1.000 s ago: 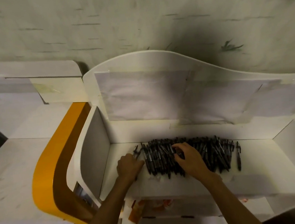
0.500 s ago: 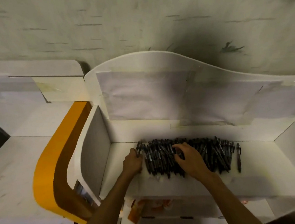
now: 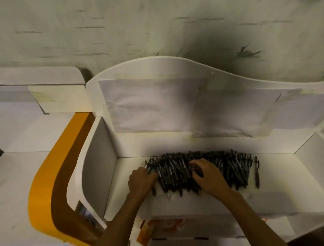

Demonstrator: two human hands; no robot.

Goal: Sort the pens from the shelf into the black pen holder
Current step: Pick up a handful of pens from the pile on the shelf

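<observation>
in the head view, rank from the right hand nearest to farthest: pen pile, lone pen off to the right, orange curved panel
1. pen pile: under the right hand, touching it.
2. lone pen: just right of the pile, apart from it.
3. orange curved panel: far left, beyond the left hand.

The scene is dim and warm-tinted, with a broad dark shadow falling on the wall point(image 3: 219, 45) well above and beyond the fingers point(image 3: 195, 164) of the right hand point(image 3: 208, 174). Softer grey shade lies over the shelf point(image 3: 299, 179) just behind the fingertips. Wide-angle distortion bends straight edges into curves toward the frame borders, and detail is soft and slightly smeared, most of all far from the fingers at the corners.
</observation>
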